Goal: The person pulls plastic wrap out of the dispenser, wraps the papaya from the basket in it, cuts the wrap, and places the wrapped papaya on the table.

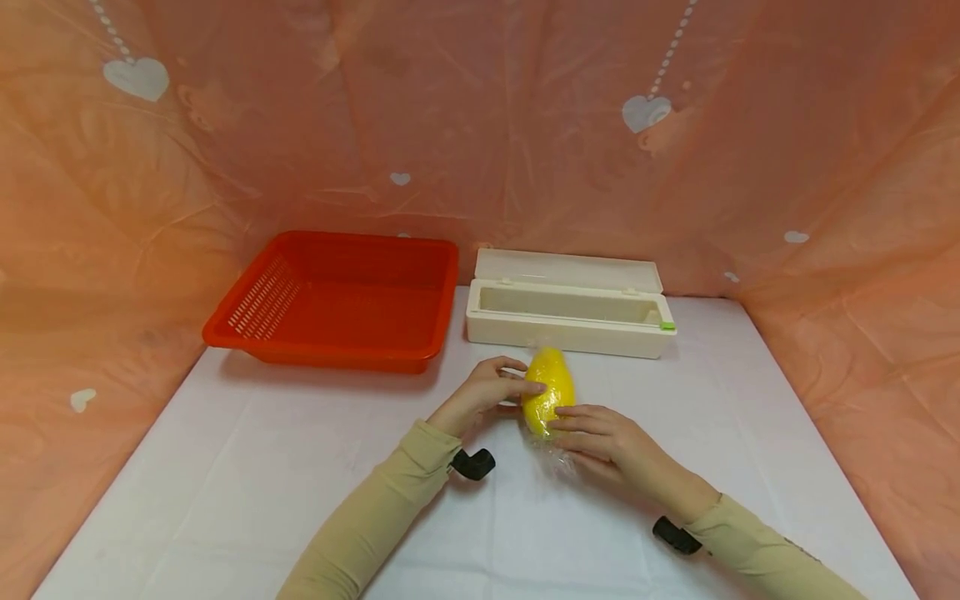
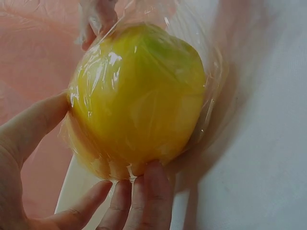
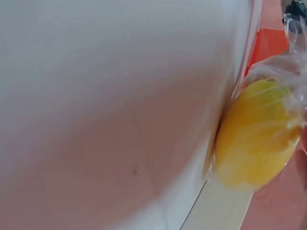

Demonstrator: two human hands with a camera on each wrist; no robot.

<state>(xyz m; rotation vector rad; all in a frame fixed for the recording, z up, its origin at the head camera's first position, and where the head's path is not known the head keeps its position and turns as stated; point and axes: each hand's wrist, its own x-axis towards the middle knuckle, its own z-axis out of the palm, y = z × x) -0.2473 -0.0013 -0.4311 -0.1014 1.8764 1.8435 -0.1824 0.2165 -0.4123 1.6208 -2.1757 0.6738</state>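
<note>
A yellow mango-shaped fruit (image 1: 550,387), greenish at one end, is wrapped in clear cling film (image 1: 553,457). Loose film trails from its near end in the head view. My left hand (image 1: 487,389) grips the fruit from the left, thumb on top. In the left wrist view, its thumb and fingers spread round the wrapped yellow fruit (image 2: 139,100). From the right, my right hand (image 1: 611,442) holds the near end, fingers lying over the film; its thumb is hidden. The right wrist view shows the fruit (image 3: 256,136) with crumpled film at its top, and little of the hand.
Behind the hands stands a long white box (image 1: 570,337) with its lid (image 1: 570,268) raised and a small green piece (image 1: 667,326) at its right end. A red plastic basket (image 1: 337,354) is at the back left. A white cloth (image 1: 262,483) covers the table; pink curtains surround it.
</note>
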